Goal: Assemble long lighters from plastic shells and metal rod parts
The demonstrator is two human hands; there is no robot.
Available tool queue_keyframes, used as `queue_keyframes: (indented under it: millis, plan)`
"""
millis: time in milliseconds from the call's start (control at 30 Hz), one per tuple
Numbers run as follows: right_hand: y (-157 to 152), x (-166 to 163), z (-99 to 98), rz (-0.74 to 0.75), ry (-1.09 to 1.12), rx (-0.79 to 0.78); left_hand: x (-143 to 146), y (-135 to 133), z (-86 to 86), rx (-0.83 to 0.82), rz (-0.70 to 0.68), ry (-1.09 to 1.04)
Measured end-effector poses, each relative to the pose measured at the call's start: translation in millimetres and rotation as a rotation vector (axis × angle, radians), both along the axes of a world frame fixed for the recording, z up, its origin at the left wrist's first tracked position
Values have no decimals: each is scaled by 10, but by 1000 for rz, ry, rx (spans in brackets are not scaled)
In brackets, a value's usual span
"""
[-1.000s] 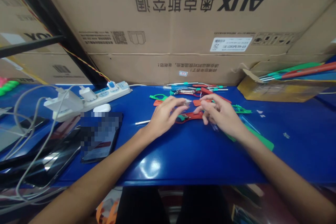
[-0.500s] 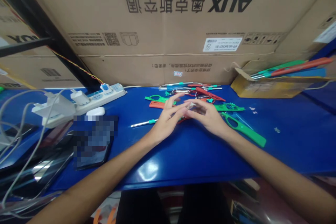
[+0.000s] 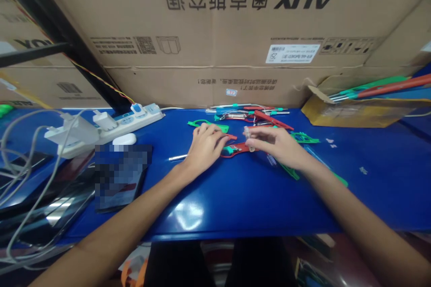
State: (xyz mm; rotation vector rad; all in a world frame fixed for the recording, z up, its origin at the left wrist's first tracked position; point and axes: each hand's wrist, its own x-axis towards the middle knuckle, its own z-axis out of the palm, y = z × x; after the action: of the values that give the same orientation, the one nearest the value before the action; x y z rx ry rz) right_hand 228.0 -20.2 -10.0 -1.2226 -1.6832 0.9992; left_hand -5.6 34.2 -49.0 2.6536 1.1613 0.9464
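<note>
White power strip [image 3: 111,124], blurred phone [image 3: 119,175], cardboard boxes [image 3: 235,31], grey cables [image 3: 30,166]

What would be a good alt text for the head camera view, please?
Two bare hands work over a blue table: the left hand rests on a red plastic tool, the right hand pinches a small clear piece. Red and green tools lie behind, below cardboard boxes.

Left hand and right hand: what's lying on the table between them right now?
In the head view, a red plastic handle piece lies on the blue table between the left hand and the right hand, which pinches a small clear part.
</note>
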Motion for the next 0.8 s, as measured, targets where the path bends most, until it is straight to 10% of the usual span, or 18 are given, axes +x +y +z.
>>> queue_keyframes:
  millis: [400, 800]
  plan:
    - [-48, -235, -139, 98, 81, -130, -60, 63, 23, -72, -28, 112]
    - [-15, 3, -26, 223, -293, 116, -41, 60, 5, -243, -86, 102]
